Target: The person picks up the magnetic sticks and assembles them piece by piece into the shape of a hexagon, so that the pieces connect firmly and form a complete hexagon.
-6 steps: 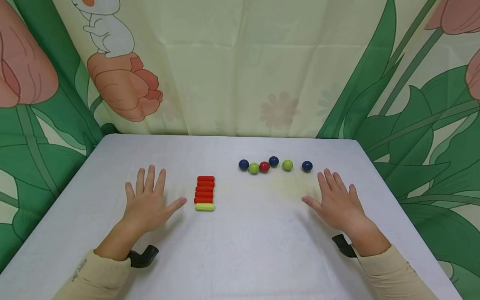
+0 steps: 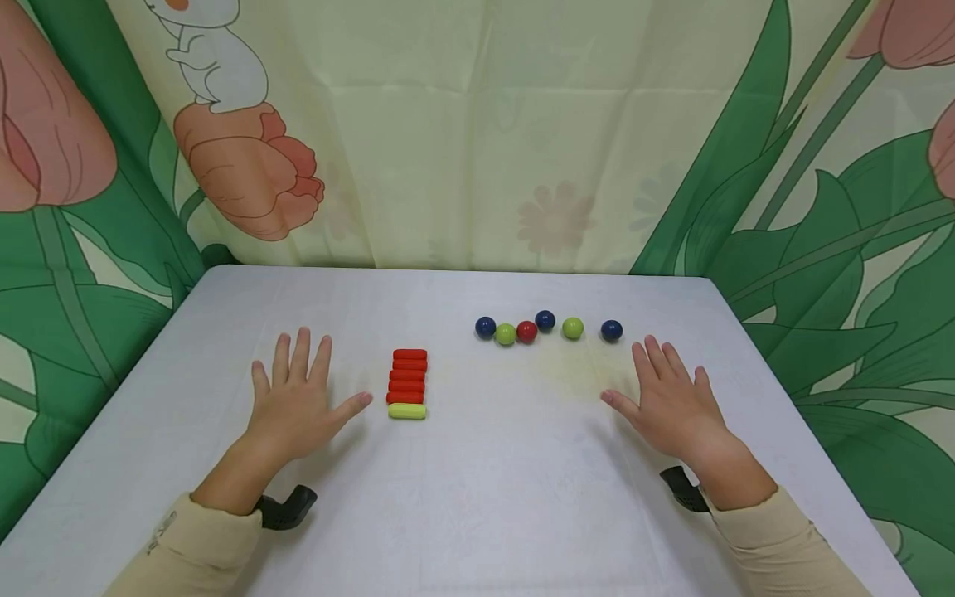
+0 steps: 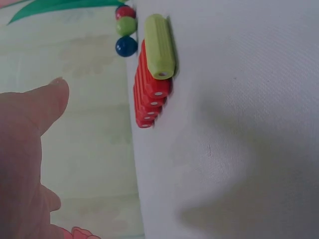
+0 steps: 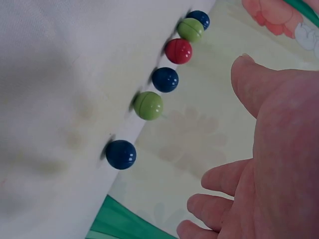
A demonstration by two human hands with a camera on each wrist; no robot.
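My left hand [image 2: 291, 414] is held over the left of the table with fingers spread, holding nothing. Just right of its thumb lies a column of red ridged sticks [image 2: 406, 376], with one yellow-green stick [image 2: 406, 411] at the near end. On the right, my right hand [image 2: 679, 410] is also spread and holds nothing. Beyond it, a loose row of balls runs across: a dark blue ball [image 2: 612, 331] nearest the hand, then a green ball [image 2: 573, 328], another blue ball [image 2: 545, 321], a red ball [image 2: 526, 332], a second green ball [image 2: 506, 334] and a blue ball [image 2: 485, 327].
A white cloth covers the table [image 2: 477, 514]. Behind it hangs a curtain [image 2: 418, 166] printed with tulips, leaves and a rabbit. Each wrist wears a black device, such as the left wrist mount [image 2: 287, 508].
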